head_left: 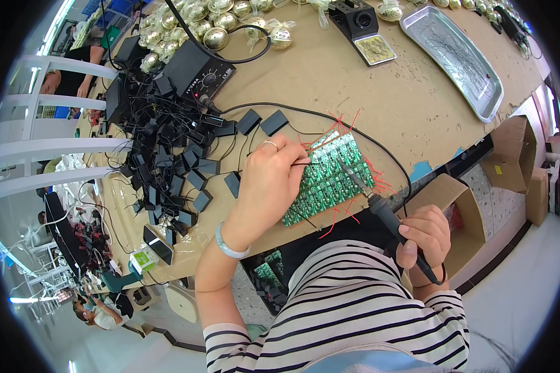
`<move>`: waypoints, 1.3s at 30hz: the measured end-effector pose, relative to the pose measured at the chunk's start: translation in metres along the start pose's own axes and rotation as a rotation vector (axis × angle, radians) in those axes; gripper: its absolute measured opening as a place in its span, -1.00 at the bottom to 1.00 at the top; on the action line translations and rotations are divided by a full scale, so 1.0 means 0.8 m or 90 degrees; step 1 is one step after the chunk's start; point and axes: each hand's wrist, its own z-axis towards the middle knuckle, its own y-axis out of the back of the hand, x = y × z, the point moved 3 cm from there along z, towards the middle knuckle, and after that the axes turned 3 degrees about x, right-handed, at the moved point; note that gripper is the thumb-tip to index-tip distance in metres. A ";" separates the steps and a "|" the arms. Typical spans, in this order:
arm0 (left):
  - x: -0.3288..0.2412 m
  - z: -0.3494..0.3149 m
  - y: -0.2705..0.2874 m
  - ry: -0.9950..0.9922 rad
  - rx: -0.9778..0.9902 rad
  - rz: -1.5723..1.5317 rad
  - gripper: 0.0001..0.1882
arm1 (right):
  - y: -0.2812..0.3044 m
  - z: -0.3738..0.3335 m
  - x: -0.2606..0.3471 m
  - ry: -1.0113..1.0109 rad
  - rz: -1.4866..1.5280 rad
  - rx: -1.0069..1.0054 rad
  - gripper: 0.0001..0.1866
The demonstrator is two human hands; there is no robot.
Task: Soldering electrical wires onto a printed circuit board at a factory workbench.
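A green circuit board panel [320, 198] with rows of small repeated circuits lies near the table's front edge, red wires sticking out around its sides. My left hand [270, 177] is closed at the panel's left side, pinching a thin black wire [301, 163] whose end reaches over the board. Gripped in my right hand [426, 236] is a soldering iron [389, 217], slanting up and left. Its metal tip meets or hovers just over the panel, close to the wire's end; contact is too fine to tell.
Left of the panel spreads a heap of small black boxes [202, 200] with wires, beside a black soldering station [196, 71]. Farther back are an iron stand [353, 18], a metal tray [493, 109] and gold balls [216, 38]. A cardboard box [470, 211] stands at right.
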 end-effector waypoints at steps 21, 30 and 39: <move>0.008 0.001 0.016 -0.143 0.054 -0.086 -0.92 | -0.006 0.007 -0.002 -0.004 0.017 0.005 -0.81; 0.003 0.004 0.002 -0.076 0.046 0.086 -0.94 | -0.027 0.021 -0.012 0.008 0.021 0.041 -0.78; 0.002 0.001 -0.002 -0.074 0.071 0.111 -0.87 | -0.038 0.023 -0.012 0.010 0.014 0.054 -0.87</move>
